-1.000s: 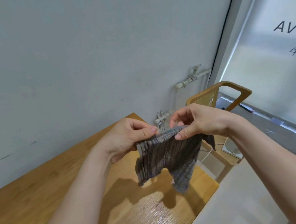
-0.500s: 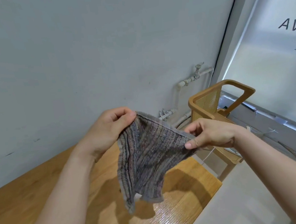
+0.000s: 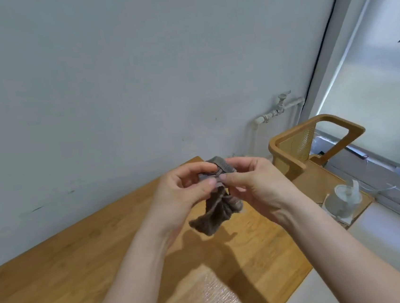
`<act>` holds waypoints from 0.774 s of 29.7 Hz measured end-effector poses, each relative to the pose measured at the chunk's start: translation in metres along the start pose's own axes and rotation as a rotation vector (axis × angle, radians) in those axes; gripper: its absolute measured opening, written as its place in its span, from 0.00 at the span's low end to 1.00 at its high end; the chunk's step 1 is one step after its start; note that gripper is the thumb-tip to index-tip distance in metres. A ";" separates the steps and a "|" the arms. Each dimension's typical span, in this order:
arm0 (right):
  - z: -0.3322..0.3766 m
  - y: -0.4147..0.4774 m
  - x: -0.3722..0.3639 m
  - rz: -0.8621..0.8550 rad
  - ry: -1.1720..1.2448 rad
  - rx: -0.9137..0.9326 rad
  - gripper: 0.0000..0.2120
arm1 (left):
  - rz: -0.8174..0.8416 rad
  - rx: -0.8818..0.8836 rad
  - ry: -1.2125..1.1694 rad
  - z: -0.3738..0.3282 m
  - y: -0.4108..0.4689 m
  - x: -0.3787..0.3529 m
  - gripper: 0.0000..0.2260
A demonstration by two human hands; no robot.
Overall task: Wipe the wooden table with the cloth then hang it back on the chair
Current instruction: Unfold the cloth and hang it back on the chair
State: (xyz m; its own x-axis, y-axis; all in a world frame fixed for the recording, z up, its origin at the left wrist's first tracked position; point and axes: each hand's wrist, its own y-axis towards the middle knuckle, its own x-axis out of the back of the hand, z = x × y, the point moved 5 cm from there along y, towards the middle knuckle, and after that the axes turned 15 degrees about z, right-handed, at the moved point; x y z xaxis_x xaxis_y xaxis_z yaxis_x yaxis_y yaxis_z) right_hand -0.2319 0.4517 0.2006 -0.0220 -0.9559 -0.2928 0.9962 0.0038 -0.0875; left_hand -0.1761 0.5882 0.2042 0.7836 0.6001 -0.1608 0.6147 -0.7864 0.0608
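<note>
A grey-brown striped cloth hangs bunched in the air above the wooden table. My left hand and my right hand are pressed close together, both pinching the cloth's top edge between thumb and fingers. The lower part of the cloth droops below my hands, clear of the tabletop. A wooden chair with a cane back stands past the table's far right end, beyond my right hand.
A grey wall runs along the table's far side, with white pipes near the corner. A white round object sits on the chair seat. A frosted window is at the right, with pale floor below.
My hands have come together, folding the spread cloth into a bunch. The view has tilted down, showing more of the table and the chair seat.
</note>
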 end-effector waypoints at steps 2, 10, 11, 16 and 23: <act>0.003 0.000 -0.001 -0.054 -0.069 0.023 0.10 | 0.071 -0.013 0.080 -0.004 -0.003 0.000 0.17; 0.013 -0.004 -0.006 -0.077 -0.340 0.026 0.05 | -0.043 0.004 0.500 -0.033 -0.008 0.002 0.04; 0.016 -0.004 -0.008 -0.057 -0.381 0.032 0.05 | -0.070 -0.014 0.566 -0.036 -0.008 0.002 0.04; 0.027 -0.006 -0.018 0.064 -0.571 0.033 0.09 | -0.146 -0.067 0.756 -0.043 -0.011 0.001 0.04; 0.044 -0.010 -0.028 0.137 -0.851 0.019 0.13 | -0.182 -0.099 0.965 -0.047 -0.010 -0.004 0.03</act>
State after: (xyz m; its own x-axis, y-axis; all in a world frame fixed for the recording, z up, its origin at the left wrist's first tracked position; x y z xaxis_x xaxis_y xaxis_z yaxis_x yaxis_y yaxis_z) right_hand -0.2372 0.4651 0.2515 0.1622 -0.8421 0.5144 0.9868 0.1377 -0.0857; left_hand -0.1809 0.6002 0.2504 0.3865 0.6071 0.6944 0.7035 -0.6809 0.2037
